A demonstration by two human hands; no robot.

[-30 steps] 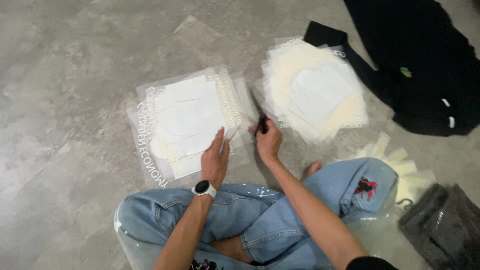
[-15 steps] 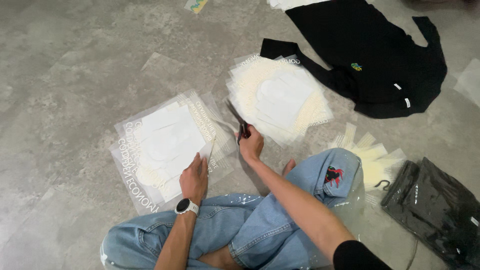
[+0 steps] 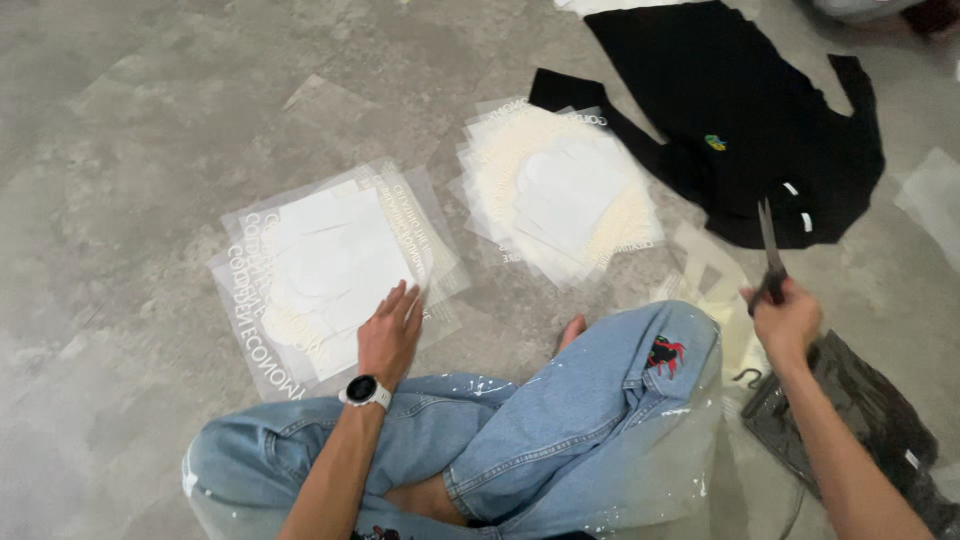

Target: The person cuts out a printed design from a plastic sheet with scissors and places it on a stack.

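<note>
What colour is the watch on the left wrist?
White watch, with a dark face, seen from the head camera.

Two stacks of bagged garments are lying side by side on the floor point(image 3: 150, 130), the left stack point(image 3: 330, 265) under the left hand point(image 3: 390, 335), a sweatshirt point(image 3: 740, 120) lying behind the right stack point(image 3: 560, 190).

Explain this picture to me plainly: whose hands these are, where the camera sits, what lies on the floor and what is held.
The camera sits on a person's head, looking down at their own crossed legs in jeans. The left hand, with a wristwatch, rests flat on a stack of clear plastic bags. The right hand grips scissors, blades pointing up. On the grey floor lie a second stack of bags, a black sweatshirt and a dark packaged garment.
</note>
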